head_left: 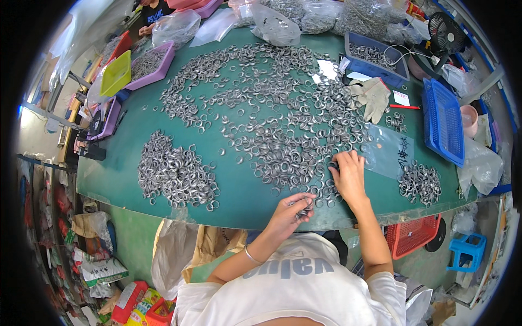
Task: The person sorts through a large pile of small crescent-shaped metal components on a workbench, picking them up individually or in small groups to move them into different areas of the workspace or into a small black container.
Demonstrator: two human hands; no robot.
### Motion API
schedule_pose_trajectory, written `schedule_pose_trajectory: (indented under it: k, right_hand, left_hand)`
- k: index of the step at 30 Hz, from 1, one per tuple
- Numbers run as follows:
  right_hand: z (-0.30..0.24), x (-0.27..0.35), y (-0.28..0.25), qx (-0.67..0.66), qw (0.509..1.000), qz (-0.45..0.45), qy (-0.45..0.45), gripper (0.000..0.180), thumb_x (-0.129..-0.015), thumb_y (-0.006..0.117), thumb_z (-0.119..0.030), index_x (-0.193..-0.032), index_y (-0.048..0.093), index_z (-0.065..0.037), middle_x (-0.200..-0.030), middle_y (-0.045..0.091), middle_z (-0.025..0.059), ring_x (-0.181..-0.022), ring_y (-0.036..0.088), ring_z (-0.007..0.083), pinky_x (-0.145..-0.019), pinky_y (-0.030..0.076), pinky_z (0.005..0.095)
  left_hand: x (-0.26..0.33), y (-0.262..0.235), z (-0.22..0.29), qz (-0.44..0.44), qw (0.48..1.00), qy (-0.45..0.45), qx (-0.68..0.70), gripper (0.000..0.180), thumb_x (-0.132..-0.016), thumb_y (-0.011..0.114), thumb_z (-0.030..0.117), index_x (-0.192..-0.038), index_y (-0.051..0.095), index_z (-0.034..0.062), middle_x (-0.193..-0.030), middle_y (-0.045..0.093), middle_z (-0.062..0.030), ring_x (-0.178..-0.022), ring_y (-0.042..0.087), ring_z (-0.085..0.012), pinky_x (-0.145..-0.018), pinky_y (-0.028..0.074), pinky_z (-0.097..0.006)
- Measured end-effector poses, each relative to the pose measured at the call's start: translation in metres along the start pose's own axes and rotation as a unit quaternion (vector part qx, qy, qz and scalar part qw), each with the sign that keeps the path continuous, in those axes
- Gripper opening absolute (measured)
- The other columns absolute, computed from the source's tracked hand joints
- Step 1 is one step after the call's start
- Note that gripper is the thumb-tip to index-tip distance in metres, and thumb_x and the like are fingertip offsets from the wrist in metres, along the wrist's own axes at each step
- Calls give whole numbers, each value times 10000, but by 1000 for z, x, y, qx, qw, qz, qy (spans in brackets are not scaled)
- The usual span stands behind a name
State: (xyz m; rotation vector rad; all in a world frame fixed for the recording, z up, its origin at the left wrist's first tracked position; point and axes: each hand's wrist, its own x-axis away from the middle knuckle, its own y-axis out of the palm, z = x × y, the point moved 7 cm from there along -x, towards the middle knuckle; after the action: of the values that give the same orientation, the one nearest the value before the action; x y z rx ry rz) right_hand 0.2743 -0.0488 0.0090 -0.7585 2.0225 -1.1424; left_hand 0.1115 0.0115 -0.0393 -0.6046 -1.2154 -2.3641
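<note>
Close to the table's near edge, my left hand [288, 216] is closed around several small grey metal rings [304, 209], its thumb and index finger pinched together. My right hand [349, 175] reaches into the near right part of a wide spread of loose rings [277, 152]. Its thumb and fingers are apart and touch rings on the tabletop; the fingertips partly hide what lies under them. A separate heap of rings [175, 171] lies to the left, and a smaller ring heap [420, 183] to the right.
The green table [114, 174] also carries a clear plastic bag [389, 152], a work glove [374, 98] and a red pen [405, 107]. Blue baskets [443, 122], a bin of rings [375, 57] and a fan [446, 30] line the right. Purple trays [152, 65] stand far left.
</note>
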Motion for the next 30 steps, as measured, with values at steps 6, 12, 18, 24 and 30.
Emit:
schedule_pose_trajectory:
  k: [6, 12, 18, 24, 30]
  right_hand:
    - [18, 17, 3, -380, 907, 23, 178, 111, -767, 689, -9, -833, 600, -18, -643, 535, 16, -527, 462, 126, -487, 331, 257]
    - [-11, 53, 27, -729, 601, -66, 322, 84, -875, 656, -106, -872, 601, -43, -625, 496, -46, -529, 401, 55, -506, 309, 214]
    - [-35, 66, 37, -801, 513, -90, 295, 94, -866, 672, -122, -903, 631, -46, -739, 608, -9, -642, 469, 71, -626, 377, 229]
    - [-41, 66, 29, -723, 631, -44, 279, 123, -836, 716, -153, -876, 662, -50, -783, 638, -6, -690, 499, 63, -655, 394, 222]
    - [-44, 67, 28, -720, 633, -49, 282, 95, -852, 696, -129, -859, 653, -44, -784, 637, -4, -693, 506, 61, -662, 399, 210]
  left_hand:
    - [5, -3, -2, -5, 1000, 8, 10, 230, -889, 596, 97, -1092, 589, -10, -817, 551, -28, -707, 522, -131, -598, 410, -232]
    - [10, 7, 1, -17, 1000, 11, 0, 285, -888, 614, 108, -1147, 566, -2, -811, 549, -25, -703, 519, -122, -588, 401, -223]
    - [15, 16, 4, -37, 998, 43, -21, 327, -891, 633, 130, -1179, 552, -4, -791, 545, -16, -661, 513, -111, -541, 383, -218]
    - [20, 16, 4, -28, 999, 34, -9, 322, -892, 645, 159, -1153, 569, -13, -784, 544, -12, -656, 516, -112, -525, 373, -217]
    - [25, 20, 7, -35, 999, 31, -11, 332, -897, 642, 178, -1161, 568, -9, -802, 546, -11, -667, 516, -109, -527, 373, -218]
